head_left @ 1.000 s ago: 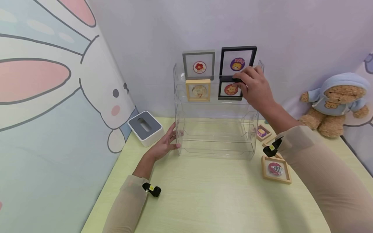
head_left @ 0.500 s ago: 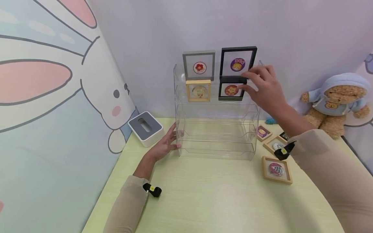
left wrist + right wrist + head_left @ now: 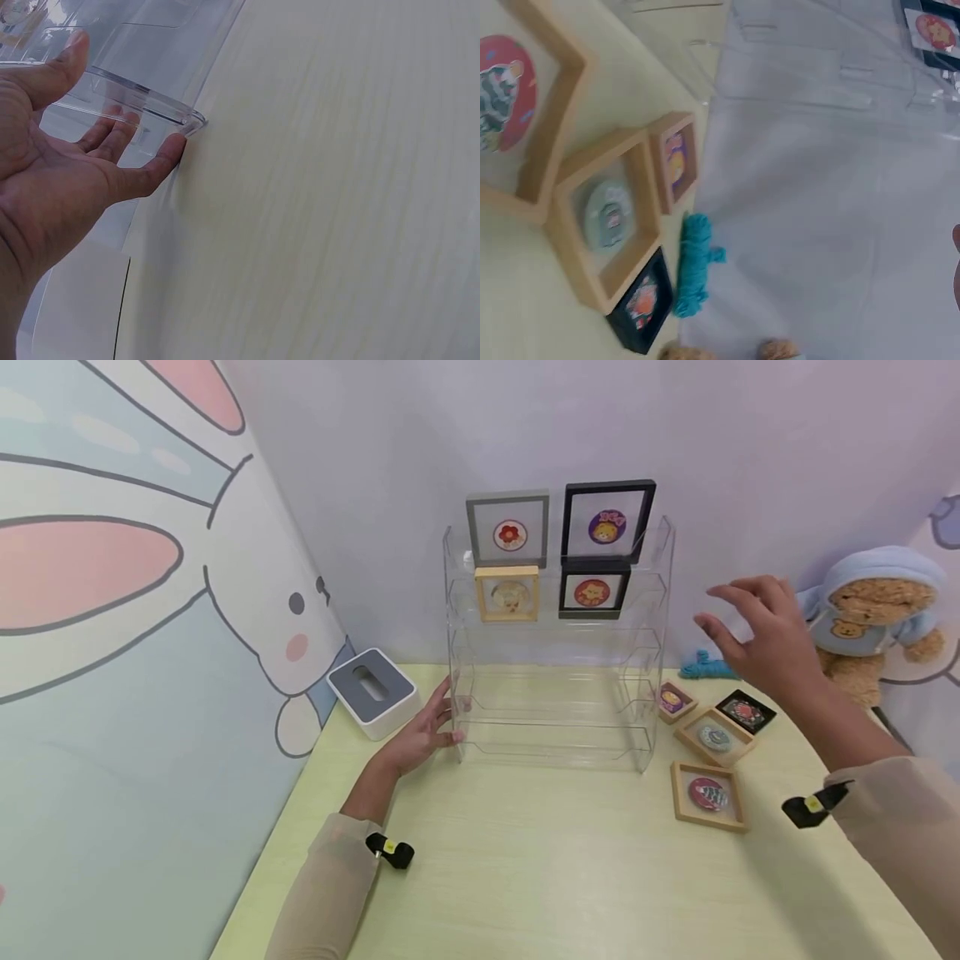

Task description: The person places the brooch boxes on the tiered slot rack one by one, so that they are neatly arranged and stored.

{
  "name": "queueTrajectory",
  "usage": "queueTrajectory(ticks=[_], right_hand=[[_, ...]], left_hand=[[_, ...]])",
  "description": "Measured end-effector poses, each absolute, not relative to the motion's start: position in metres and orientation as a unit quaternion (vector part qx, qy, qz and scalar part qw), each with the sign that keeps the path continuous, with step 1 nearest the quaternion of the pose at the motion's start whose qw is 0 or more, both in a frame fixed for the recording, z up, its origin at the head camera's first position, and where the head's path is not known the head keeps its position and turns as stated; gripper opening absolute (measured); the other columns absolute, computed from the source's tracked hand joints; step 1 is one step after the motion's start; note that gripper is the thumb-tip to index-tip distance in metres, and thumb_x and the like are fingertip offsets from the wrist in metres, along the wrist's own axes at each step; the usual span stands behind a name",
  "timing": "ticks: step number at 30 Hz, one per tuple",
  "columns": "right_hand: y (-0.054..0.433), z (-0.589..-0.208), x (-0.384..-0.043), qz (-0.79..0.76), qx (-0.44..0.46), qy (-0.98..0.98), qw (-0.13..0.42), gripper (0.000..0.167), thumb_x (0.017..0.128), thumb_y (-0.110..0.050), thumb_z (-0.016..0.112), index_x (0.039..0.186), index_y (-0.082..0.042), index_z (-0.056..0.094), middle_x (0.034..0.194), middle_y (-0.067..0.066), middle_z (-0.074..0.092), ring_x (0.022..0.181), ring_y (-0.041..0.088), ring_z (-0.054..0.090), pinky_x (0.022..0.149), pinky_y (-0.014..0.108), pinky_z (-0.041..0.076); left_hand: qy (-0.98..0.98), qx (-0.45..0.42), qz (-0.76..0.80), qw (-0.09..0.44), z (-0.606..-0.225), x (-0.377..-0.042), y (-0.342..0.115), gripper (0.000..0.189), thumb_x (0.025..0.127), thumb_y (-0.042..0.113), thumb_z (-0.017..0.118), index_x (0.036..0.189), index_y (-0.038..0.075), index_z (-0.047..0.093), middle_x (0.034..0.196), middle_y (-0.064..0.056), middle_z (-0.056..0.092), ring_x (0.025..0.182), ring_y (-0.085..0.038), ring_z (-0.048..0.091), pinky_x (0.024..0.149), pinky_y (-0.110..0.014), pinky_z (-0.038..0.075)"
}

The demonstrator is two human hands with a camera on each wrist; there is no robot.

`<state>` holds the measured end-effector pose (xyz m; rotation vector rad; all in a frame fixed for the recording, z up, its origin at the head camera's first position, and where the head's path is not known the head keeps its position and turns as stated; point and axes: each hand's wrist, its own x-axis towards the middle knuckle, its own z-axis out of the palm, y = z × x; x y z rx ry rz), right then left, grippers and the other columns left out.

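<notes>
My left hand (image 3: 420, 739), fingers spread, touches the clear rack (image 3: 553, 735), probably steadying it; right hand (image 3: 772, 639) empty, fingers parted; framed badges (image 3: 708, 794) lie below it.

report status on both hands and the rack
Left hand touching side of clear rack. Right hand empty, raised beside it. Four frames in upper tiers. Nothing seen between right hand and rack.

Your right grip (image 3: 772, 639) has moved from the small black square frame (image 3: 592, 593) to the right of the clear plastic rack (image 3: 551, 724).
</notes>
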<state>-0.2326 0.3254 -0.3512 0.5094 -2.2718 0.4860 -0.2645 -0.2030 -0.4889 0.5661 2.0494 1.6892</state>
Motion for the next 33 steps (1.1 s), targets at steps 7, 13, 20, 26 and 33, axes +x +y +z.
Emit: queueTrajectory(ticks=[7, 13, 20, 26, 33], right_hand=[[0.374, -0.405, -0.215, 0.206, 0.156, -0.909, 0.328, 0.046, 0.109, -0.036, 0.071, 0.136, 0.002, 0.071, 0.127, 0.033, 0.061, 0.116, 0.054, 0.052, 0.092, 0.068, 0.038], [0.397, -0.446, -0.194, 0.201, 0.113, -0.925, 0.301, 0.037, 0.101, -0.012, 0.079, 0.134, 0.003, 0.071, 0.124, 0.030, 0.065, 0.104, 0.049, 0.057, 0.083, 0.047, 0.045], [0.407, -0.485, -0.165, 0.207, 0.119, -0.933, 0.268, 0.033, 0.097, -0.008, 0.083, 0.128, 0.000, 0.075, 0.116, 0.020, 0.068, 0.094, 0.032, 0.055, 0.072, 0.010, 0.037], [0.401, -0.511, -0.141, 0.228, 0.124, -0.935, 0.241, 0.026, 0.093, -0.012, 0.089, 0.116, -0.006, 0.079, 0.105, 0.008, 0.068, 0.090, 0.003, 0.052, 0.071, 0.014, 0.040], [0.392, -0.524, -0.122, 0.227, 0.143, -0.934, 0.235, 0.031, 0.081, 0.003, 0.092, 0.103, -0.013, 0.076, 0.100, 0.001, 0.064, 0.089, -0.004, 0.048, 0.071, 0.016, 0.039]], left_hand=[[0.740, 0.201, 0.606, 0.211, -0.491, -0.264, -0.203, 0.112, 0.104, -0.001, 0.068, 0.177, 0.045, -0.004, 0.181, -0.019, 0.022, 0.172, -0.042, 0.017, 0.133, -0.068, 0.027], [0.741, 0.200, 0.606, 0.210, -0.491, -0.264, -0.203, 0.112, 0.105, -0.001, 0.067, 0.177, 0.046, -0.004, 0.181, -0.020, 0.022, 0.172, -0.043, 0.017, 0.133, -0.068, 0.028], [0.743, 0.202, 0.603, 0.208, -0.489, -0.264, -0.202, 0.113, 0.104, -0.001, 0.069, 0.177, 0.045, -0.004, 0.181, -0.019, 0.023, 0.172, -0.043, 0.018, 0.133, -0.067, 0.028], [0.743, 0.199, 0.603, 0.211, -0.489, -0.265, -0.202, 0.113, 0.104, -0.003, 0.067, 0.177, 0.045, -0.004, 0.181, -0.020, 0.022, 0.172, -0.043, 0.018, 0.133, -0.067, 0.027], [0.743, 0.196, 0.604, 0.212, -0.490, -0.265, -0.202, 0.114, 0.104, -0.003, 0.068, 0.177, 0.045, -0.004, 0.181, -0.019, 0.022, 0.172, -0.042, 0.018, 0.133, -0.066, 0.028]])
